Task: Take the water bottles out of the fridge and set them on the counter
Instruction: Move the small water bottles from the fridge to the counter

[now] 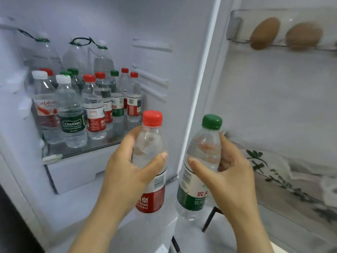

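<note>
My left hand (124, 172) grips a clear water bottle with a red cap and red label (152, 143), held upright in front of the open fridge. My right hand (229, 172) grips a second clear bottle with a green cap and green label (202, 148), tilted slightly, beside the fridge's front edge. Both bottles are outside the shelf. On the glass shelf (78, 152) inside the fridge stand several more water bottles (73, 110) with red, green and white caps. Three large jugs (78, 55) with green handles stand behind them.
The open fridge door (273, 106) is at the right. Its upper door bin (237, 24) holds two brown eggs (264, 33). A lower door bin holds a printed plastic bag (284, 179). A white drawer (76, 174) sits under the shelf.
</note>
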Tool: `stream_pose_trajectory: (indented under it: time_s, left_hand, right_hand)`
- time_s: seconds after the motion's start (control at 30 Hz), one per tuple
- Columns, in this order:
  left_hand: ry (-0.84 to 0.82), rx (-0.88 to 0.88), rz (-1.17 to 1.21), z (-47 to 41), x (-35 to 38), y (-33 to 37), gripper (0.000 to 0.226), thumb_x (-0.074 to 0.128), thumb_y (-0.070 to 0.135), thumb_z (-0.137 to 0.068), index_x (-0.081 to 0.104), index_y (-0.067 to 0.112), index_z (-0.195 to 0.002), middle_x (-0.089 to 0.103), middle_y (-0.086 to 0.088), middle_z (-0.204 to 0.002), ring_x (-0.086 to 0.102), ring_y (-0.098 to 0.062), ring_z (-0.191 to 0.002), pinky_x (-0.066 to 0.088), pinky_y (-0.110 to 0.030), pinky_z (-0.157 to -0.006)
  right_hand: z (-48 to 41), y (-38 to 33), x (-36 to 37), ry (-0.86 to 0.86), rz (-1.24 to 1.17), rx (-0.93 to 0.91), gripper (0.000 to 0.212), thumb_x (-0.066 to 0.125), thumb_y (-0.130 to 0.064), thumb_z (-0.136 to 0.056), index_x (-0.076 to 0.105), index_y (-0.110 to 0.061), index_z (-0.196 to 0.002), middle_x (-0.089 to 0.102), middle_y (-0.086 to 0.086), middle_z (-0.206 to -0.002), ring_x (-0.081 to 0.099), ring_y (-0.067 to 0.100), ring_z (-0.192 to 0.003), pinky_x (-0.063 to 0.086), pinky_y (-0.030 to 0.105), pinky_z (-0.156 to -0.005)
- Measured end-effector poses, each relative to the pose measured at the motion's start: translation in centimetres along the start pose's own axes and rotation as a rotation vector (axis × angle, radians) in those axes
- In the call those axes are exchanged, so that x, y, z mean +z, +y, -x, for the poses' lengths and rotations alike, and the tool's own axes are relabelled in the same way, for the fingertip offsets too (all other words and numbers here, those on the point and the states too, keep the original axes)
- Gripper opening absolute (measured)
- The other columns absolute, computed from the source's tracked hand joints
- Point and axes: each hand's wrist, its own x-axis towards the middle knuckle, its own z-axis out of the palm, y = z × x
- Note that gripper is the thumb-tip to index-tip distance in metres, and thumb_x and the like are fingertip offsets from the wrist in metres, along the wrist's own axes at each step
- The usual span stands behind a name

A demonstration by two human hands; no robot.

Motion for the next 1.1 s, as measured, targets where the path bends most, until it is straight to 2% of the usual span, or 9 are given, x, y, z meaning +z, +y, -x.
stream_pose_trajectory:
  time_s: [0.1,0.17,0.3,0.43,0.53,0.73,0.83,0.93,1.1]
  left_hand:
    - [-0.096,0.045,0.048,1.4,1.6,1.8,0.056,0.078,0.047,-0.071,0.049,0.056,-0.118,0.064,0.031,-0.106,0.06,0.01,-0.097,0.052,-0.03,-0.081]
    - [-0.165,0.08,0.106,2.3,3.3,3.4,0.05,0.079,0.046,-0.07,0.053,0.055,-0.112,0.066,0.03,-0.104,0.062,0.01,-0.095,0.049,-0.023,-0.077]
    - [-0.309,0.13,0.193,4.3,7.7,6.7,0.056,0.074,0.054,-0.062,0.055,0.048,-0.115,0.068,0.022,-0.107,0.066,0.003,-0.096,0.05,-0.028,-0.08]
    - [-0.445,0.189,0.232,7.4,13.3,9.1,0.056,0.069,0.057,-0.061,0.054,0.05,-0.114,0.067,0.023,-0.108,0.066,0.002,-0.096,0.053,-0.036,-0.084]
    - [-0.537,0.22,0.269,10.5,18.0,11.1,0.061,0.067,0.063,-0.058,0.052,0.054,-0.116,0.064,0.028,-0.112,0.063,0.004,-0.102,0.053,-0.036,-0.088]
    - [-0.739,0.274,0.356,17.9,27.1,15.9,0.059,0.076,0.058,-0.062,0.054,0.049,-0.116,0.069,0.023,-0.105,0.066,0.001,-0.096,0.055,-0.038,-0.086]
    - [-0.867,0.315,0.397,22.4,31.5,18.2,0.059,0.074,0.057,-0.064,0.053,0.047,-0.119,0.069,0.019,-0.109,0.066,-0.007,-0.101,0.053,-0.043,-0.088]
    - [-0.975,0.339,0.468,26.8,35.4,20.3,0.066,0.07,0.062,-0.062,0.053,0.045,-0.123,0.068,0.016,-0.114,0.065,-0.012,-0.105,0.052,-0.048,-0.091]
    - [-1.182,0.391,0.566,33.4,41.1,23.8,0.058,0.078,0.049,-0.071,0.054,0.041,-0.123,0.069,0.017,-0.108,0.066,-0.009,-0.101,0.055,-0.041,-0.086]
  right_hand:
    - [2.3,-0.8,-2.9,0.055,0.054,-0.007,0.058,0.084,-0.009,-0.07,0.066,-0.037,-0.118,0.075,-0.017,-0.1,0.072,0.004,-0.093,0.059,0.029,-0.081]
    - [3.6,-1.4,-5.5,0.111,0.098,-0.02,0.054,0.083,-0.007,-0.07,0.068,-0.035,-0.114,0.076,-0.015,-0.1,0.073,0.007,-0.093,0.059,0.037,-0.083]
    - [6.3,-2.2,-11.3,0.249,0.172,-0.02,0.053,0.083,-0.01,-0.07,0.068,-0.036,-0.114,0.076,-0.016,-0.099,0.073,0.005,-0.093,0.057,0.037,-0.086]
    - [9.3,-3.3,-17.6,0.385,0.245,-0.036,0.059,0.084,-0.013,-0.069,0.065,-0.037,-0.119,0.074,-0.024,-0.097,0.072,-0.001,-0.091,0.058,0.024,-0.082]
    - [12.2,-3.9,-22.8,0.48,0.32,-0.044,0.056,0.085,-0.022,-0.068,0.06,-0.051,-0.109,0.072,-0.031,-0.092,0.07,-0.005,-0.087,0.054,0.013,-0.074]
    - [18.5,-4.7,-33.1,0.669,0.465,0.011,0.061,0.082,-0.041,-0.062,0.049,-0.06,-0.11,0.063,-0.045,-0.096,0.063,-0.016,-0.092,0.047,0.002,-0.072]
    - [22.5,-5.4,-38.1,0.785,0.54,0.059,0.066,0.081,-0.044,-0.061,0.049,-0.06,-0.116,0.062,-0.044,-0.1,0.061,-0.017,-0.094,0.045,0.0,-0.07]
    - [26.7,-6.4,-42.1,0.886,0.597,0.111,0.064,0.082,-0.04,-0.063,0.055,-0.055,-0.119,0.064,-0.038,-0.105,0.062,-0.014,-0.097,0.048,0.003,-0.073]
    - [33.6,-7.9,-46.9,1.082,0.693,0.23,0.058,0.084,-0.034,-0.068,0.061,-0.05,-0.118,0.067,-0.032,-0.102,0.066,-0.008,-0.094,0.056,0.021,-0.082]
